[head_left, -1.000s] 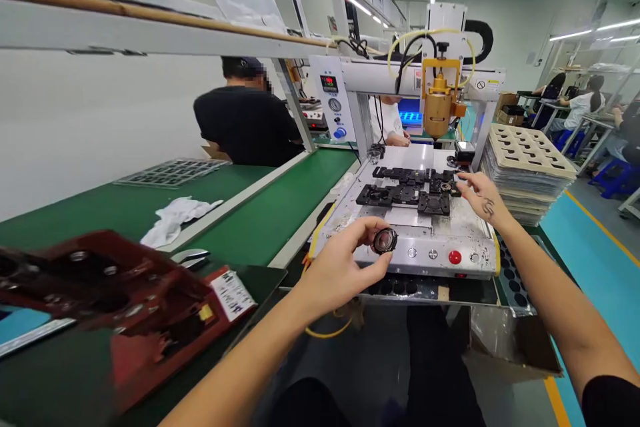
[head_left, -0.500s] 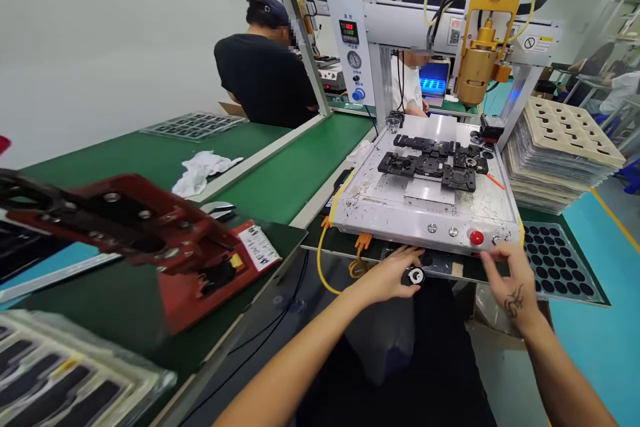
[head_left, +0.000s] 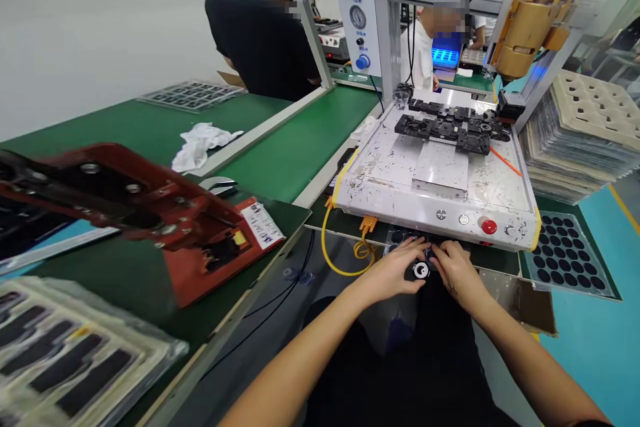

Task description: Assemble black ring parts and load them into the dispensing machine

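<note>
My left hand is closed round a small black part with a white ring, held between thumb and fingers at the table's front edge. Its fingertips rest over a clear sheet with black discs, partly hidden under my hands. Close beside it, my right hand has its fingers bent and pressed together at that sheet, near the left fingertips. Whatever lies between the right fingers is too small and covered to make out. Just behind both hands stands the white bench machine, with black fixture blocks on its plate.
A red press stands on the left bench, near trays of black parts. Yellow cable loops down left of my hands. A sheet of black discs lies at right, below stacked trays. Two co-workers sit beyond.
My right hand has moved left from the machine's front buttons to beside my left hand. The left hand still holds the ringed part. The head view has shifted.
</note>
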A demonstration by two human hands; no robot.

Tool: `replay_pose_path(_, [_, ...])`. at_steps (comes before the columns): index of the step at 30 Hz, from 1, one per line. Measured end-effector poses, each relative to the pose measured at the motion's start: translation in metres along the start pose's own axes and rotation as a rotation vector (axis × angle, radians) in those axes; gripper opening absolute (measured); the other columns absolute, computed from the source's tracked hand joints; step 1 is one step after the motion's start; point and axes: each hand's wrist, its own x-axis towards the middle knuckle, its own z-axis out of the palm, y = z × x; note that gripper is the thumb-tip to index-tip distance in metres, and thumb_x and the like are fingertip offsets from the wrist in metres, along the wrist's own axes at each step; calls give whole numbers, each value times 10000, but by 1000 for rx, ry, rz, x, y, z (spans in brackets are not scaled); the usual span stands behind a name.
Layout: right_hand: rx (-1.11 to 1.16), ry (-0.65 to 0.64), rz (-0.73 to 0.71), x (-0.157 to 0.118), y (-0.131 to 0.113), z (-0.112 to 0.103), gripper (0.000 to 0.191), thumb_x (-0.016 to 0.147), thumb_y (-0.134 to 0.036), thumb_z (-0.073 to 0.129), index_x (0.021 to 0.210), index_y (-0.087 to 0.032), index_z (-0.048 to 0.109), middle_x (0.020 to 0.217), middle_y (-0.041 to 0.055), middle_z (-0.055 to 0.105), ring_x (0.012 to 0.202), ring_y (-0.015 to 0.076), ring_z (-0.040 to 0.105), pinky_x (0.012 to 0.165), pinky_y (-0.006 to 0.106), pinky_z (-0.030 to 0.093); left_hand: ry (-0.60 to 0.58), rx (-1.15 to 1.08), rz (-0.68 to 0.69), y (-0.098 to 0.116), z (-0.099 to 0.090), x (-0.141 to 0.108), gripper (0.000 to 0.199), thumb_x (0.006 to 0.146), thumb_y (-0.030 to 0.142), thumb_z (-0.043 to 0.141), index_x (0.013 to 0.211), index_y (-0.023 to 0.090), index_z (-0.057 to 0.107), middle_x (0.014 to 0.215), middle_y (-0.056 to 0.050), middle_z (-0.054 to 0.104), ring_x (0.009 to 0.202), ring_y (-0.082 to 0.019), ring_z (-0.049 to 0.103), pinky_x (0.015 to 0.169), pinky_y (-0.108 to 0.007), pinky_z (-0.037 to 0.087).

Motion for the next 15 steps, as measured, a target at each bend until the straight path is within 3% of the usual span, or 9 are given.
replay_pose_path(4, [-20,19,-35,-7,2,8,303,1116,-243,508,1276,-225,764,1071,152,741,985,320,662,861,470,575,-26,26,-18,2,-2,4,350,815,178,820,1121,241,661,1634,-117,577,1597,-284,439,1372,-499,276])
replay_pose_path(9, [42,76,-76,-29,4,21,308,1094,-201,512,1124,-233,817,995,140,797,850,289,706,762,456,575,-81,39,-5,5,-10,5,371,806,141,823,1128,227,661,1651,-139,554,1604,-295,426,1367,-483,288])
replay_pose_path(12, [119,107,-64,-47,0,15,268,1074,-213,557,1071,-260,820,943,111,810,839,282,731,752,446,586,-78,22,3,4,-10,4,368,803,139,822,1122,227,658,1646,-135,561,1600,-294,433,1364,-477,291])
replay_pose_path(15, [195,153,31,-59,-7,-2,197,1057,-218,607,1063,-266,799,1017,113,812,961,291,753,863,465,597,19,-7,-2,3,-2,8,370,786,151,832,1104,231,659,1594,-128,617,1567,-303,484,1349,-482,315])
